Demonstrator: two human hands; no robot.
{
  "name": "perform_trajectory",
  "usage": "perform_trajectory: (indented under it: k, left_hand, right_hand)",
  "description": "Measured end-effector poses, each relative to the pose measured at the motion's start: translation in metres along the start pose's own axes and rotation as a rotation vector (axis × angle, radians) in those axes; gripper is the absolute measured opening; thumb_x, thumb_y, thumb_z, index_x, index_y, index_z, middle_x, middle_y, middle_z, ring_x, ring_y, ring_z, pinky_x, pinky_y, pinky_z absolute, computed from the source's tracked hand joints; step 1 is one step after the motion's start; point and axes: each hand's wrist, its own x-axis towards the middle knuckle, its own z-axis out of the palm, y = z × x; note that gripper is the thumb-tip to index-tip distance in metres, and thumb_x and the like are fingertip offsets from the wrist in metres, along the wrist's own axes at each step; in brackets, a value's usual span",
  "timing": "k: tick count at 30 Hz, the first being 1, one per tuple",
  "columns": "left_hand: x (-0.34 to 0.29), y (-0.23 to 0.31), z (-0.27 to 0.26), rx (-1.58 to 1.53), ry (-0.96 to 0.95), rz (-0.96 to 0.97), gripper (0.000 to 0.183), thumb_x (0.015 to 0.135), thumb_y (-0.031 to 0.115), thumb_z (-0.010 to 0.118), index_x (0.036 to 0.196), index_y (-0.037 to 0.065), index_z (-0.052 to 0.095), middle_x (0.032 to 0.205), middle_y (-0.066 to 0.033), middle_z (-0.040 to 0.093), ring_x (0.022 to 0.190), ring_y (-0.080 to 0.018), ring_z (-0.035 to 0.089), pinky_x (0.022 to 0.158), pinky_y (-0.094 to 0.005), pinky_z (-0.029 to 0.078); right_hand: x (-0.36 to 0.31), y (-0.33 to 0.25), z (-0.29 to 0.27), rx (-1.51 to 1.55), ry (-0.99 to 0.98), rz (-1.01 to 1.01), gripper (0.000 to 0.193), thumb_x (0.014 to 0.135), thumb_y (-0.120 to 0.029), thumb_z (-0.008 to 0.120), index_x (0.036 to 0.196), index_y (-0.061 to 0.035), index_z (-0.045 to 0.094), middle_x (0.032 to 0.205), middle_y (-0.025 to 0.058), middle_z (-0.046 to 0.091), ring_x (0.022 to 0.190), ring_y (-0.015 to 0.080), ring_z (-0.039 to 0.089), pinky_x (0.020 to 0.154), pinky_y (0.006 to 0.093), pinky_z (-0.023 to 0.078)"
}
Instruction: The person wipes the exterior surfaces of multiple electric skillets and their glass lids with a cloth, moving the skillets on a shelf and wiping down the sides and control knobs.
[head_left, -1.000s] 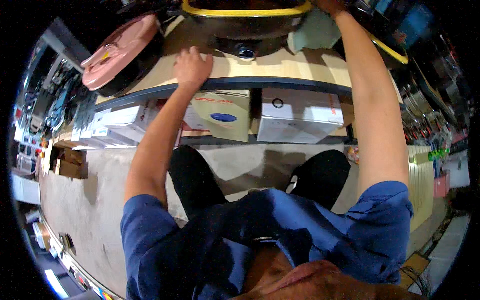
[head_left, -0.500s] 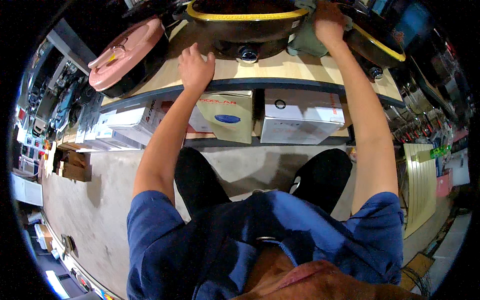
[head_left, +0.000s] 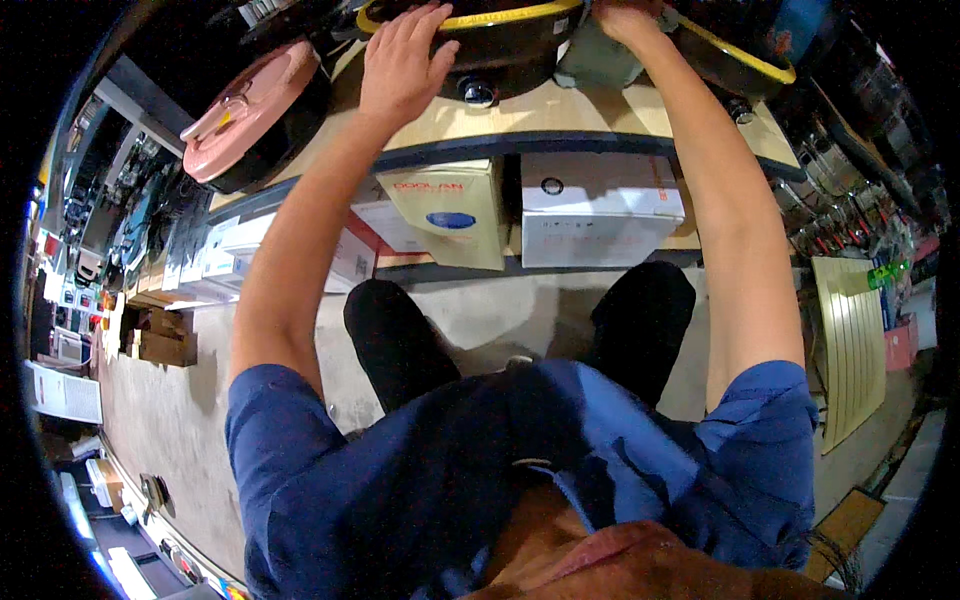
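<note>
A black electric cooking pot [head_left: 510, 55] with a yellow rim and a round front knob stands on the wooden shelf at the top middle. My left hand [head_left: 408, 68] lies against its left front, with fingers stretched out over the rim. Beyond the pot's right side, my right hand [head_left: 628, 18] grips a grey-green cloth [head_left: 600, 58], which hangs down to the shelf top. The fingertips of that hand are hidden at the picture's upper edge. Close by on the right is a second black pot [head_left: 735, 55] with a yellow rim.
A pink-lidded pot [head_left: 245, 115] stands on the shelf [head_left: 480, 122] at left. Under the shelf are a cream box [head_left: 450, 215], a white box [head_left: 600, 210] and more cartons. Metal cookware [head_left: 825, 175] lines the right side. My knees are just below the shelf's dark front edge.
My left hand has moved up from the shelf top onto the front of the pot. The right hand and the cloth appear slightly further left, as the whole view has shifted a little.
</note>
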Motion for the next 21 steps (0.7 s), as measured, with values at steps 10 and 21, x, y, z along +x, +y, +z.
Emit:
perform_trajectory:
  k: [10,21]
  left_hand:
    - [-0.013,-0.049,-0.053,0.050,-0.200,-0.031,0.041,0.098,0.022,0.058,0.137,0.008,0.056,0.134,-0.0156,0.061,0.129,-0.0360,0.053,0.112,-0.0485,0.038]
    - [0.017,-0.072,-0.052,0.044,-0.185,-0.471,0.034,0.095,0.023,0.054,0.116,0.005,0.073,0.113,-0.0219,0.072,0.106,-0.0428,0.065,0.093,-0.0486,0.052]
  right_hand:
    - [-0.090,-0.092,-0.132,-0.041,-0.183,0.078,0.037,0.100,-0.025,0.051,0.095,0.0038,0.075,0.091,0.0222,0.068,0.097,0.0397,0.063,0.096,0.0606,0.048]
    - [-0.164,-0.171,-0.172,0.091,0.265,-0.248,0.032,0.082,-0.027,0.075,0.101,-0.0015,0.067,0.107,0.0172,0.059,0.107,0.0341,0.056,0.085,0.0484,0.053]
